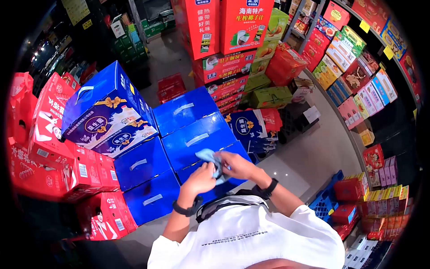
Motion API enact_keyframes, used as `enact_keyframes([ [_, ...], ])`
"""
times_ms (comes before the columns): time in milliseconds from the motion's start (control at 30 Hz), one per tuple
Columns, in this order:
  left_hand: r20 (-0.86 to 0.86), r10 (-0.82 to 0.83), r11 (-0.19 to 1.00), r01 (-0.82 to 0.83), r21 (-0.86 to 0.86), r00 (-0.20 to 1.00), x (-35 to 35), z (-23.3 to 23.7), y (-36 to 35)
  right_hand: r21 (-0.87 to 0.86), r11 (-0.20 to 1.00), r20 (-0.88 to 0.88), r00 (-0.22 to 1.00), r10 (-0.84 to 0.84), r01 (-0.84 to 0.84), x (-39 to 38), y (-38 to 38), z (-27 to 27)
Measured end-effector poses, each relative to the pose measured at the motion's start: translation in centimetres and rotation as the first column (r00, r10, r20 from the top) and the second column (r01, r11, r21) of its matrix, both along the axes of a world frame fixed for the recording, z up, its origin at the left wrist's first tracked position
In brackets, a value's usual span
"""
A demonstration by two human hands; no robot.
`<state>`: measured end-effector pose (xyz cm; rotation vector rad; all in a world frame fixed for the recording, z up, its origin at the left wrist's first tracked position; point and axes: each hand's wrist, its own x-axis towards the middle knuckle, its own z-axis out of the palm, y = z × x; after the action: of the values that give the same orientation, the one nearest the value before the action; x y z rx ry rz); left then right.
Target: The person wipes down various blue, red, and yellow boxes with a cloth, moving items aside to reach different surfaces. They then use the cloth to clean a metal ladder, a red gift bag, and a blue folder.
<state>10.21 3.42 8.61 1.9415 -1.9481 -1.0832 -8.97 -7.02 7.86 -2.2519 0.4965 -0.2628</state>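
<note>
A light blue cloth (207, 155) is bunched between my hands, just above the blue cartons. My left hand (201, 179) is closed on its near left side. On the right, my right hand (236, 165) pinches the cloth, its fingers slightly blurred. Something dark shows in the cloth's folds, too small to make out. Directly below lie blue cartons (179, 133) with white carry handles, side by side with their tops up. A dark strap circles each wrist.
Left of the flat cartons, a blue gift carton (92, 112) stands higher, beside stacked red cartons (49, 121). Tall red coconut-drink boxes (244, 27) rise at the back. Shelves of boxed goods (354, 67) line the right. A blue plastic crate (326, 197) is on the floor (291, 170).
</note>
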Motion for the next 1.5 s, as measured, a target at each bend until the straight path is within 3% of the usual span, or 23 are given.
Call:
enact_keyframes([
  [33,0.007,0.009,0.999,-0.009,-0.052,1.000,-0.5,-2.9,0.9,-0.027,0.998,-0.014,0.998,0.061,-0.062,-0.7,0.4,-1.4],
  [67,0.018,-0.022,0.996,0.024,-0.082,1.000,-1.4,-2.5,1.4,-0.118,0.991,-0.105,0.993,0.048,-0.061,-1.1,0.9,-1.6],
  [133,-0.124,-0.122,0.988,0.132,0.076,0.985,-2.5,-1.0,1.5,-0.178,0.982,0.031,0.998,-0.058,0.063,-0.3,1.6,-0.9],
  [200,-0.172,-0.281,0.941,0.306,0.146,0.944,-3.4,-1.4,1.9,-0.260,0.964,0.022,0.999,-0.044,0.048,0.5,1.4,-2.4],
  [233,-0.155,-0.286,0.940,0.308,0.146,0.946,-3.8,-2.0,2.5,-0.230,0.973,0.035,0.999,-0.028,0.036,1.1,1.3,-3.3],
  [333,-0.161,-0.136,0.977,0.160,0.143,0.977,-2.9,-0.9,3.4,-0.301,0.948,0.010,0.995,-0.102,0.100,2.5,2.3,-3.3],
  [367,-0.154,-0.085,0.996,0.084,-0.012,0.984,-2.1,-2.5,4.2,-0.325,0.936,0.028,0.991,-0.132,0.133,2.7,2.5,-2.8],
  [467,-0.082,0.137,0.978,-0.148,-0.145,0.987,0.8,0.2,5.3,-0.084,0.991,0.090,0.991,-0.095,0.103,2.3,1.4,-3.3],
  [500,-0.054,0.214,0.915,-0.220,-0.338,0.975,1.3,-1.0,6.5,0.066,0.998,0.072,0.997,-0.011,0.006,2.3,0.7,-2.4],
  [600,0.084,0.334,0.898,-0.290,-0.330,0.939,1.7,-2.2,9.1,0.259,0.962,0.025,0.996,0.083,-0.087,3.7,-0.2,-1.2],
  [733,0.055,0.432,0.877,-0.405,-0.258,0.900,-0.6,-2.8,9.8,-0.047,0.928,0.059,0.927,0.371,-0.369,5.5,2.6,-3.3],
  [800,0.028,0.404,0.877,-0.378,-0.296,0.915,-0.6,-4.2,9.6,-0.125,0.921,0.015,0.927,0.374,-0.369,5.7,3.2,-4.2],
  [933,-0.186,0.330,0.872,-0.375,-0.316,0.925,-2.0,-2.8,6.5,-0.138,0.969,0.205,0.951,0.232,-0.207,2.9,1.0,-3.2],
  [1067,-0.364,0.201,0.870,-0.336,-0.360,0.910,-4.8,-4.0,1.6,-0.097,0.993,0.135,0.989,-0.055,0.068,-2.2,-2.5,-3.4],
  [1133,-0.300,0.102,0.878,-0.228,-0.422,0.949,-6.3,-5.2,-1.3,-0.079,0.985,0.096,0.984,-0.149,0.157,-4.1,-4.2,-4.9],
  [1233,-0.274,0.134,0.884,-0.240,-0.401,0.952,-7.8,-5.6,-3.1,0.007,0.988,0.145,0.977,-0.155,0.156,-4.7,-5.3,-3.7],
  [1267,-0.297,0.130,0.874,-0.251,-0.417,0.946,-7.8,-5.4,-2.8,0.124,0.972,-0.094,0.977,-0.190,0.201,-4.5,-5.3,-2.4],
  [1333,-0.286,0.208,0.849,-0.318,-0.423,0.935,-7.1,-4.7,-1.0,0.205,0.969,-0.105,0.987,-0.118,0.138,-3.1,-5.1,-1.8],
  [1367,-0.303,0.298,0.838,-0.400,-0.372,0.905,-6.5,-4.8,0.4,0.222,0.973,-0.023,0.998,-0.060,0.063,-2.1,-4.8,-3.3],
  [1400,-0.267,0.356,0.801,-0.440,-0.406,0.896,-5.9,-5.0,1.9,0.154,0.987,0.076,0.997,0.024,-0.035,-0.9,-4.0,-3.5],
  [1500,-0.121,0.549,0.689,-0.530,-0.494,0.827,-3.7,-5.4,6.5,0.080,0.949,0.142,0.946,0.292,-0.305,3.2,-0.8,-5.6],
])
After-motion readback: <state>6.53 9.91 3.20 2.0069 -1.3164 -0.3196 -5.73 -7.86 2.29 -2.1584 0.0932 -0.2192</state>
